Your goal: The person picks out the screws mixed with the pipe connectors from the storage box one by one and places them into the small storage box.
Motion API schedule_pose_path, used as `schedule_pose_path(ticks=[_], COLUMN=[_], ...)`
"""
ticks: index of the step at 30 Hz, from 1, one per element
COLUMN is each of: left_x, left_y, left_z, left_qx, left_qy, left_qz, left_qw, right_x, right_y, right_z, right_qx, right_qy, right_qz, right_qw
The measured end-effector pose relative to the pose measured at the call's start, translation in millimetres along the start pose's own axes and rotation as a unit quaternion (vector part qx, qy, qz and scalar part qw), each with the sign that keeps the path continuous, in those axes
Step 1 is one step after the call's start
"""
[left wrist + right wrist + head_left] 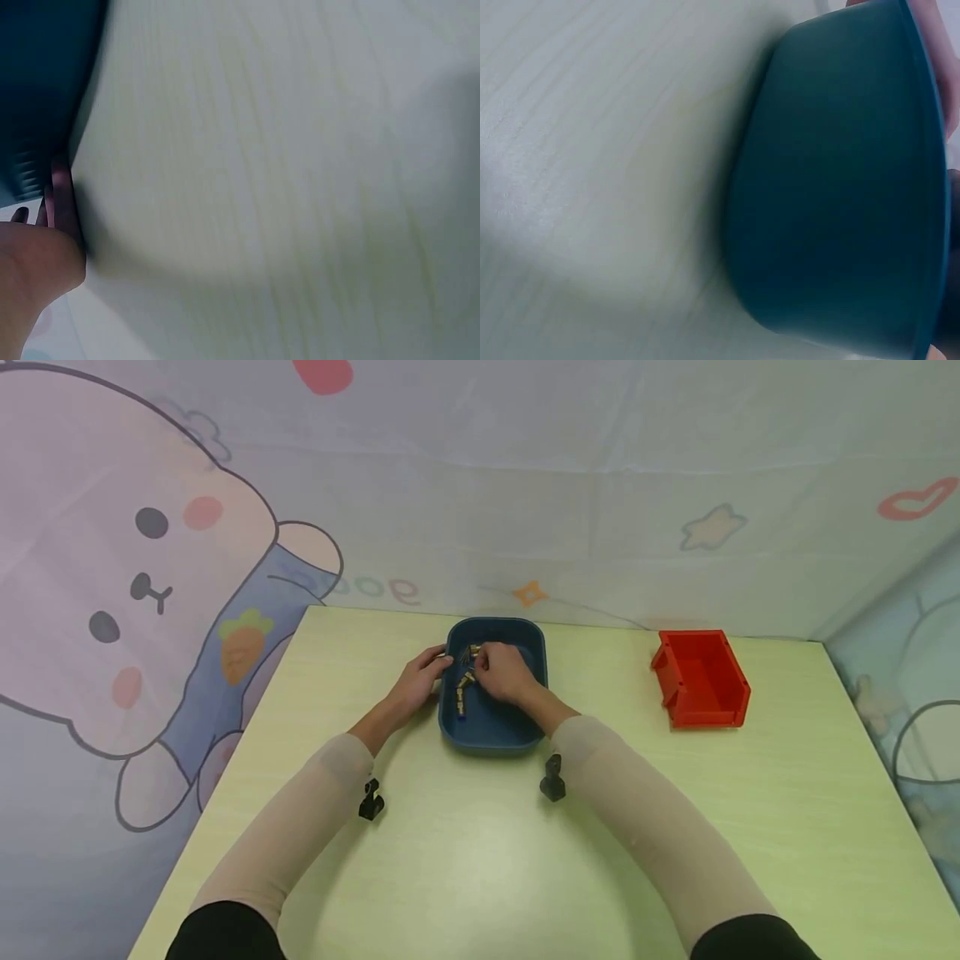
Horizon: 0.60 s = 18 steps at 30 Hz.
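A dark blue plastic tray (491,739) stands on the table, with several small brass fittings (461,695) lying in its left half. My left hand (414,685) holds the tray's left side, its thumb at the rim. In the left wrist view, the fingers (64,199) of that hand lie along the outside of the tray wall. Inside the tray, my right hand (506,672) has curled fingers and pinches at a brass piece (475,650) near the back; its fingertips are partly hidden. The right wrist view mostly shows the tray's outer wall (832,187).
A red open bin (708,681) sits at the back right of the pale table (480,852). Behind the table hangs a printed cloth (600,527), close to its far edge.
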State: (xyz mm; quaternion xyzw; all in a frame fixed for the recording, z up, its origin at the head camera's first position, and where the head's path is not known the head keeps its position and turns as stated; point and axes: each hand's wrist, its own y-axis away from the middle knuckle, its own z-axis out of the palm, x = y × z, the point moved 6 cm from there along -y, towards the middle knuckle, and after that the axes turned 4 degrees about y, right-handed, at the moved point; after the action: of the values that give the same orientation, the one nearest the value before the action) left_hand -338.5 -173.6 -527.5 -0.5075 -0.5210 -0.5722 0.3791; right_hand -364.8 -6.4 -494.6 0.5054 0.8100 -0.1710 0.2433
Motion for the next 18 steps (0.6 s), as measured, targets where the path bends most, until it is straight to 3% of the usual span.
schedule_pose_path(ticks=[18], left_x=[0.7], left_y=[1.7], left_z=[-0.3], left_qx=[0.014], left_qy=[-0.037], left_qz=[-0.004], left_qw=[0.9992], right_x=[-19.5], right_y=[14.1], right_z=[-21.6], right_qx=[-0.013], right_qy=[0.007], right_qz=[-0.083], right_qw=[0.9965])
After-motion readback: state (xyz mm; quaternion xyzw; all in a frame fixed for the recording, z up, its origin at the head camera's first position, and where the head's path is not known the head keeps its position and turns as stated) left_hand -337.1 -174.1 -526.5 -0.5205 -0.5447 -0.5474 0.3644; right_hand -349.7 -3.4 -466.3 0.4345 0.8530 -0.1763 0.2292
